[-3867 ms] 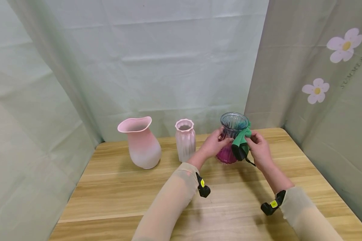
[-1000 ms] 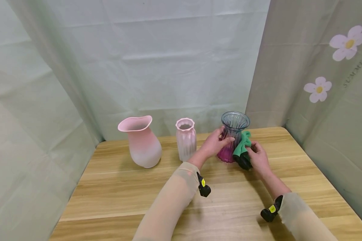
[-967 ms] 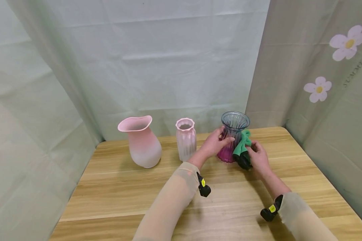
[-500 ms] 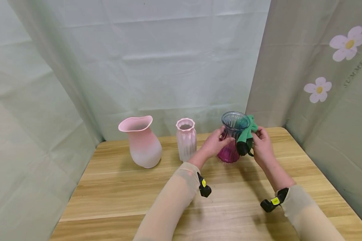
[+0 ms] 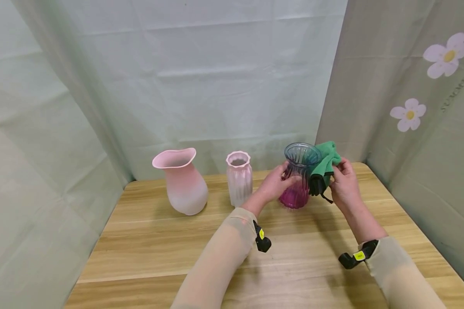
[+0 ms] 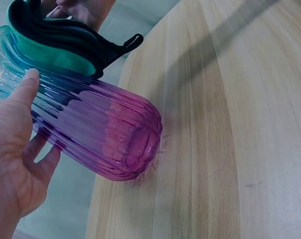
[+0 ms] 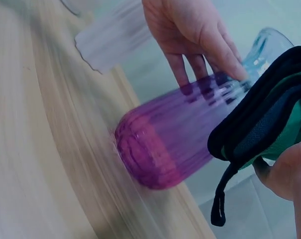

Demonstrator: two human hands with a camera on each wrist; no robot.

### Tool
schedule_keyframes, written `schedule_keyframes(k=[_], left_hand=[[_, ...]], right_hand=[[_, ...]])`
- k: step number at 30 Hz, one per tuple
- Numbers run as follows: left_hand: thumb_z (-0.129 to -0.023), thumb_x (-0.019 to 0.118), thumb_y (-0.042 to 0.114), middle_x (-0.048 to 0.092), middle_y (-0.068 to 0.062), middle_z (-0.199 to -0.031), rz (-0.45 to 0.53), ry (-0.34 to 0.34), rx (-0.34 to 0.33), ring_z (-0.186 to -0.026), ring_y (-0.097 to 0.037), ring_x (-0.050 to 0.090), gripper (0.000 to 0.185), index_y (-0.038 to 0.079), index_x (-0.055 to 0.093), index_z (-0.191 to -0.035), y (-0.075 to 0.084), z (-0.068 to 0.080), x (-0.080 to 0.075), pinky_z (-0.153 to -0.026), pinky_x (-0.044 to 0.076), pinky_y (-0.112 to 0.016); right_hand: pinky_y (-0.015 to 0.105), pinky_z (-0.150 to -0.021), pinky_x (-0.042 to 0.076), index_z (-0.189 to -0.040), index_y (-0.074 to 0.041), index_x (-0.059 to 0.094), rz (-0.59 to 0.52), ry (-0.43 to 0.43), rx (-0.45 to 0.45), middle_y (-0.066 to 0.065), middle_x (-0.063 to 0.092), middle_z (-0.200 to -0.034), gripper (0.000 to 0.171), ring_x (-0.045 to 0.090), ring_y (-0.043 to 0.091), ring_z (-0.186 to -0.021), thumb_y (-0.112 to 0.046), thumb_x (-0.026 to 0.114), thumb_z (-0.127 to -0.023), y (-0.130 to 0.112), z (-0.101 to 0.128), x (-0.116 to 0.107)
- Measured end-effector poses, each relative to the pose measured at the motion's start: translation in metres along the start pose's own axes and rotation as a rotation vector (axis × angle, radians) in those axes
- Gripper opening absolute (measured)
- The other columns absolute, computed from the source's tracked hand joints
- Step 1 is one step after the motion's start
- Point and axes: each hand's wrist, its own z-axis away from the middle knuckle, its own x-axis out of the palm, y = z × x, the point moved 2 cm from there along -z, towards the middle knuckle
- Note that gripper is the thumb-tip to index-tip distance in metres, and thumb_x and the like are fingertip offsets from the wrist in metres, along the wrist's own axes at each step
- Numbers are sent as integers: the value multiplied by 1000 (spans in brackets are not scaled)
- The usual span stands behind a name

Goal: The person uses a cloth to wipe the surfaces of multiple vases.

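A ribbed glass vase (image 5: 298, 177), blue at the top and magenta at the base, stands on the wooden table (image 5: 170, 249) at the back right. My left hand (image 5: 277, 182) holds its left side, thumb (image 6: 22, 92) and fingers (image 7: 205, 42) round the neck. My right hand (image 5: 344, 182) grips a green cloth (image 5: 325, 163) with black trim and presses it against the vase's upper right side near the rim. The vase (image 6: 90, 129) and cloth (image 6: 55, 42) also show in the left wrist view, the magenta base (image 7: 160, 149) and cloth (image 7: 269, 119) in the right wrist view.
A small ribbed pink vase (image 5: 238, 178) stands just left of my left hand, and a wider pink vase (image 5: 181, 182) further left. Pale curtains (image 5: 201, 77) close off the back and sides; the right one (image 5: 429, 98) bears flowers.
My right hand has carried the cloth up the vase's right side, from near the base a second ago to the rim now. The left hand has kept its hold.
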Motion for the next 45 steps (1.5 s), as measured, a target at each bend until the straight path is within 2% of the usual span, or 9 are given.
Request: schedule_keyframes(k=[11,15,19,23,30,34,39,42,45], left_hand=[[-98,69,46,38,-12,-161,62,13,-3,-145,-27,39,84,10,28,-162,2,-1,1,-117,35,-42],[-91,77,46,39,-14,-159,97,97,-33,-145,-29,39,92,12,29,-161,12,3,4,-115,37,-48],[-82,82,54,39,-12,-154,40,217,-118,-141,-28,41,101,11,31,-158,26,5,11,-111,42,-48],[-80,84,55,44,-8,-143,-1,298,-198,-132,-24,45,96,14,35,-151,35,5,17,-105,46,-44],[-81,85,51,48,-6,-134,-8,347,-241,-125,-21,48,85,14,41,-143,36,5,20,-101,48,-40],[-84,84,47,52,-7,-134,29,312,-173,-126,-21,51,78,11,44,-141,32,4,16,-103,48,-39],[-93,78,32,56,-11,-142,106,156,-42,-133,-24,52,68,8,45,-148,23,0,8,-110,43,-40],[-98,72,34,52,-13,-149,71,64,-5,-138,-27,48,72,7,39,-156,18,-1,3,-114,40,-42],[-100,67,36,48,-14,-154,28,16,26,-142,-28,44,74,6,34,-159,16,-2,-1,-116,37,-42]], right_hand=[[28,-77,52,-109,-13,62,-10,-7,-21,-3,63,-105,12,61,9,-97,-2,59,-103,-15,9,-36],[29,-74,52,-106,-11,63,-22,-17,-30,-3,65,-104,10,62,9,-95,-3,60,-102,-17,11,-43],[29,-75,52,-106,-12,63,-35,-3,-15,-3,65,-104,12,62,9,-96,-2,59,-103,-14,12,-45],[29,-79,50,-106,-13,63,-38,23,5,-4,63,-102,14,62,8,-95,0,58,-103,-9,13,-43],[29,-78,50,-105,-14,65,-28,41,16,-4,64,-100,17,62,8,-93,1,58,-103,-5,12,-41],[29,-80,50,-107,-15,65,-16,41,18,-5,65,-103,17,62,8,-96,-1,58,-103,-4,12,-41],[28,-79,51,-108,-15,62,-7,22,16,-5,65,-106,12,63,7,-97,-4,60,-103,-3,11,-42],[27,-79,52,-111,-14,61,-9,7,16,-5,66,-108,11,63,7,-99,-6,61,-103,-3,11,-43],[27,-79,52,-112,-14,62,-5,8,17,-5,66,-108,12,63,8,-99,-6,62,-102,-2,10,-42]])
